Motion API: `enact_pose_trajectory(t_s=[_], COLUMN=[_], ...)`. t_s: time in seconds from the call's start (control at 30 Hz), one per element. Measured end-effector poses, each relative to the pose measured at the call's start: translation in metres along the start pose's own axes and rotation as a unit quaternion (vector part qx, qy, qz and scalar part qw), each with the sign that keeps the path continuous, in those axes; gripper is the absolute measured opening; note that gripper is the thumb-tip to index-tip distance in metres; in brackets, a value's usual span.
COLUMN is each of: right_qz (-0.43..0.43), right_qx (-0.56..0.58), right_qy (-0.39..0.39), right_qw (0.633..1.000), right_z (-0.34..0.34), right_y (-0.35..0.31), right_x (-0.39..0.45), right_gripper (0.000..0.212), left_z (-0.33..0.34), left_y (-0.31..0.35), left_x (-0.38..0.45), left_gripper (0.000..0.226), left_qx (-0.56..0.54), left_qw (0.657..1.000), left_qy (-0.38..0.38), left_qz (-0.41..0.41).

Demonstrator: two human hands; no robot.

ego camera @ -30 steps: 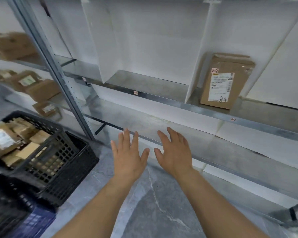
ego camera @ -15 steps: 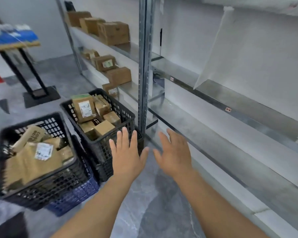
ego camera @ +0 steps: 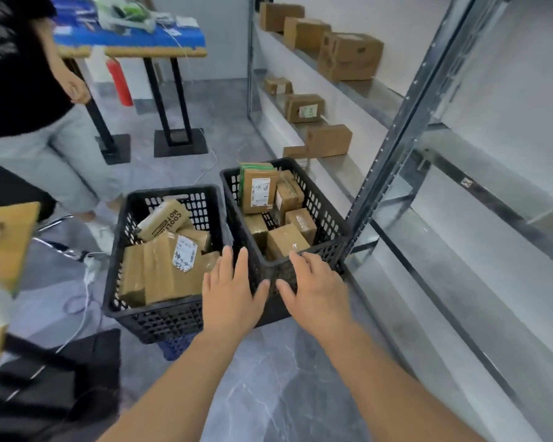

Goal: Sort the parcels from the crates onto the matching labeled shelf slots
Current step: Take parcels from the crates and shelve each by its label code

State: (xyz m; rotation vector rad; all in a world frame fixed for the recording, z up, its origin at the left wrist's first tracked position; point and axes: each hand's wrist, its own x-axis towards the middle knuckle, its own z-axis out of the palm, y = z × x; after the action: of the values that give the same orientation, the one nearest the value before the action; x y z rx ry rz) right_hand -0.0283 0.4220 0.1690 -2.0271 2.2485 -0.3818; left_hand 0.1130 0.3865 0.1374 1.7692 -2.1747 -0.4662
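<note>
Both hands are held out flat, fingers spread, holding nothing: the left hand in front of the left crate, the right hand in front of the right crate. Both black crates stand on the floor beside the shelf and hold brown parcels. More boxes sit on the far shelves. A second person stands at left.

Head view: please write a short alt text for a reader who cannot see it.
Two open, empty hands, left hand and right hand, reach toward two black crates of cardboard parcels on a grey floor, beside metal shelving.
</note>
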Motion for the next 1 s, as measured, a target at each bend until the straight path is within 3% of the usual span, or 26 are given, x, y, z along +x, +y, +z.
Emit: enact_pose_trajectory(t_s=[0.23,0.57,1.0], right_qz=[-0.069,-0.119,-0.045], right_qx=[0.022,0.076,0.141], right_qy=[-0.099,-0.169,-0.287], right_qw=[0.992,0.975,0.946], right_z=[0.047,0.107,0.188], right_y=[-0.032,-0.051,-0.050], right_x=[0.056,0.175,0.250], right_gripper=[0.057,0.046,0.042], left_z=[0.005,0.001,0.027], left_y=[-0.060,-0.104,-0.157], left_x=[0.015,0.104,0.155], left_gripper=[0.073,0.072,0.073], left_qx=[0.001,0.032,-0.002], left_qw=[0.994,0.975,0.938], left_qy=[-0.013,-0.024,-0.072], left_qz=[-0.110,-0.219,-0.339])
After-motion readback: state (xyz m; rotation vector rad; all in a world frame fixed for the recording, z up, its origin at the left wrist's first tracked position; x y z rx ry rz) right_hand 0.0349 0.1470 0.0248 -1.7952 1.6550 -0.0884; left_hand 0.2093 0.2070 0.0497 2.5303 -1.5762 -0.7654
